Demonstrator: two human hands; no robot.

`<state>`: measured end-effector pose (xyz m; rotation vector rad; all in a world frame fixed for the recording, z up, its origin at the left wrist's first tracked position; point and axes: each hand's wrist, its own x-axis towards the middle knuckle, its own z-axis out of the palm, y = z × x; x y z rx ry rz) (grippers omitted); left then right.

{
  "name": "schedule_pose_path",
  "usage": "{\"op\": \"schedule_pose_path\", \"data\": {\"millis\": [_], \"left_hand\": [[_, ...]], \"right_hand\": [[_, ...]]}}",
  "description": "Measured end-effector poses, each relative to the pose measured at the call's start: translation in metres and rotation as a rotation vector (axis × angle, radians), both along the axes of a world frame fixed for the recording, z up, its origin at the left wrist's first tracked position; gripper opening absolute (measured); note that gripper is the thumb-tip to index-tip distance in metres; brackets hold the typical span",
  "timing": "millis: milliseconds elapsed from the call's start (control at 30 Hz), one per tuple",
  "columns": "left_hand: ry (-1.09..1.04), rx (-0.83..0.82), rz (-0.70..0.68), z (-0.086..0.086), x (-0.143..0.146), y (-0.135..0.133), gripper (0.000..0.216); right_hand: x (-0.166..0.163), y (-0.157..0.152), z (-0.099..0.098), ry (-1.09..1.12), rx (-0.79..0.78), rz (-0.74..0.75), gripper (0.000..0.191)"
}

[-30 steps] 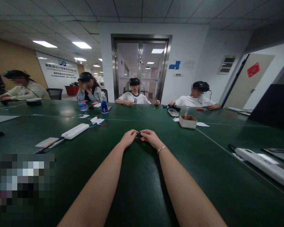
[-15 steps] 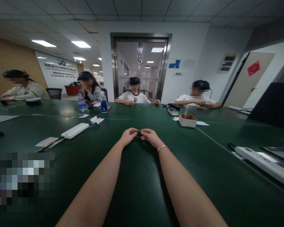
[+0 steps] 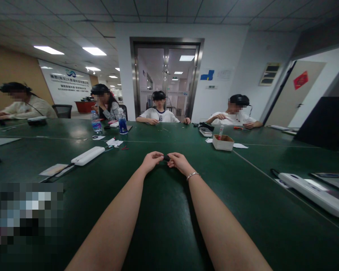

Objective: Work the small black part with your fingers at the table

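Both my arms reach out over the dark green table [image 3: 166,210]. Between my fingertips is a small black object [image 3: 166,158], too small and too covered to name. My left hand [image 3: 151,162] pinches its left end with thumb and fingers. My right hand [image 3: 179,163], with a silver bracelet [image 3: 193,175] at the wrist, is closed on its right end. The object is held just above or on the tabletop; I cannot tell which.
A white power strip [image 3: 88,156] lies to the left, another [image 3: 313,194] to the right. Farther off stand a small box [image 3: 223,143], two bottles [image 3: 96,122] and paper scraps [image 3: 114,142]. Several people in headsets sit along the far side.
A little more of the black object shows between my fingers. The view has shifted slightly. A person at the far right has raised one hand from the other.
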<state>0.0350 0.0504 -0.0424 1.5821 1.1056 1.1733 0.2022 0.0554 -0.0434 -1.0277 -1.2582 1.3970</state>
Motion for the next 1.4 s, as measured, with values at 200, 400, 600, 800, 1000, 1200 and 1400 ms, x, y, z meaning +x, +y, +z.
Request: {"op": "schedule_pose_path", "data": {"millis": [200,400,600,800,1000,1200,1400], "left_hand": [[0.041,-0.064,0.037,0.0026,0.002,0.0008,0.023],[0.006,-0.066,0.045,0.0007,0.0015,0.0022,0.025],[-0.008,-0.062,0.037,-0.0019,0.0013,0.0042,0.024],[-0.01,-0.057,0.026,-0.0019,0.0005,0.0043,0.02],[-0.01,-0.056,0.011,0.0002,0.0016,0.0016,0.021],[0.019,-0.041,-0.05,-0.0014,0.0004,0.0019,0.024],[0.035,-0.035,-0.038,-0.004,0.0006,0.0049,0.025]], "right_hand": [[0.0016,-0.0052,0.0043,0.034,0.015,0.074,0.02],[0.0003,-0.0065,0.0055,0.082,-0.008,0.05,0.013],[-0.0001,-0.0057,0.0055,0.008,-0.008,0.085,0.007],[0.0027,-0.007,0.0063,0.027,0.014,0.139,0.021],[0.0002,-0.0034,0.0034,-0.066,0.032,0.131,0.01],[0.0016,-0.0019,0.0015,-0.101,0.064,0.172,0.012],[0.0003,-0.0008,0.0014,-0.133,0.076,0.169,0.013]]}}
